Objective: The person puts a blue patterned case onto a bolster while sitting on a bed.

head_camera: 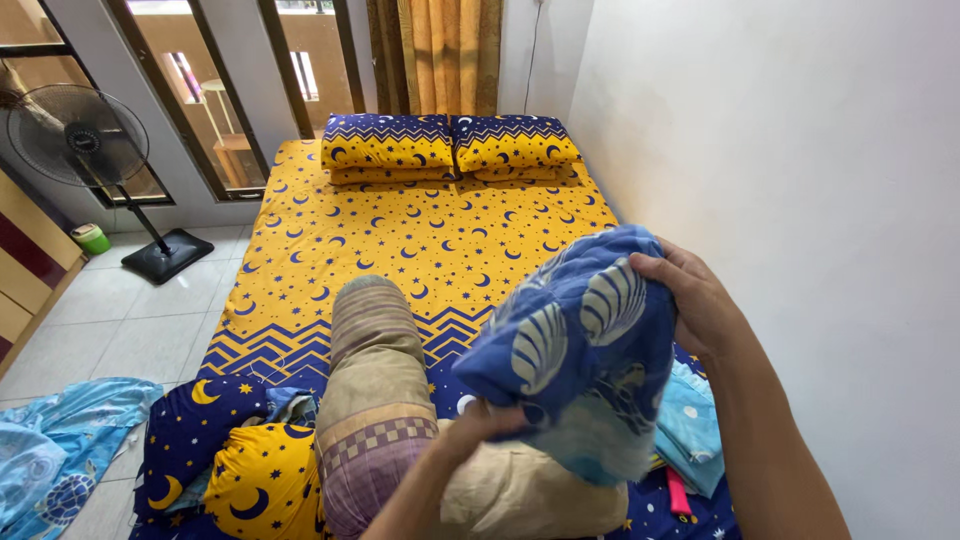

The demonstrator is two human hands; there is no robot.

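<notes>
My right hand (695, 300) grips the top edge of a blue pillowcase with pale shell-like shapes (580, 350), held up over the foot of the bed. My left hand (480, 425) pinches the same cloth at its lower left, with a beige uncovered pillow (520, 495) just beneath it. A long bolster in a faded striped and checked cover (375, 400) lies left of my hands, pointing up the bed.
The bed has a yellow sheet with navy moons and stars (400, 240) and two matching pillows (450, 145) at the head. A white wall runs along the right. Loose bedding (235, 460) lies at the foot, blue cloth (50, 450) on the tiled floor, a standing fan (80, 135) at left.
</notes>
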